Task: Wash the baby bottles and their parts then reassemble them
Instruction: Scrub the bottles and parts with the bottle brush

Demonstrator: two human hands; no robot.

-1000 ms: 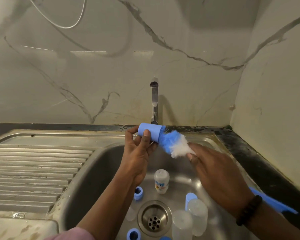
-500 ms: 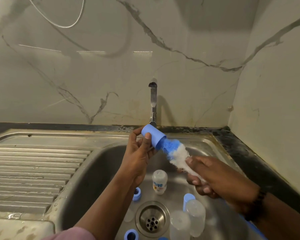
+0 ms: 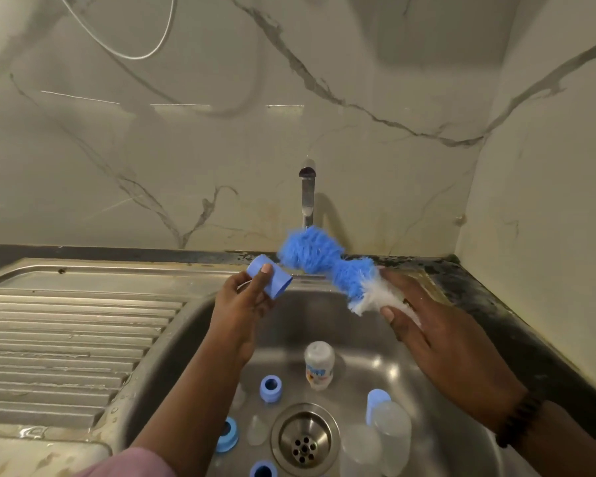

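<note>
Marble-patterned wall behind a steel sink (image 3: pixel 461 418) with a ridged draining board (image 3: pixel 66 339) at left and a tap (image 3: pixel 307 197) at the back, no water visibly running; seen from the head camera looking down. Over the basin, left hand (image 3: pixel 243 304) pinching a blue bottle cap (image 3: pixel 269 275) between thumb and fingers, open end turned toward the brush. Just beside it but clear of it, a blue-and-white bottle brush (image 3: pixel 327 265), bristles fully out of the cap, gripped at its white end by the right hand (image 3: pixel 427 325), fingers curled round it. Down in the basin, near the drain (image 3: pixel 305 438): one small bottle (image 3: pixel 319 364), several blue collar rings (image 3: pixel 270 389), clear cloudy pieces. Probably mid-wash, scrubbing of this cap about finished. Likely next: rinsing or setting the cap aside, then picking up another piece from the basin
</note>
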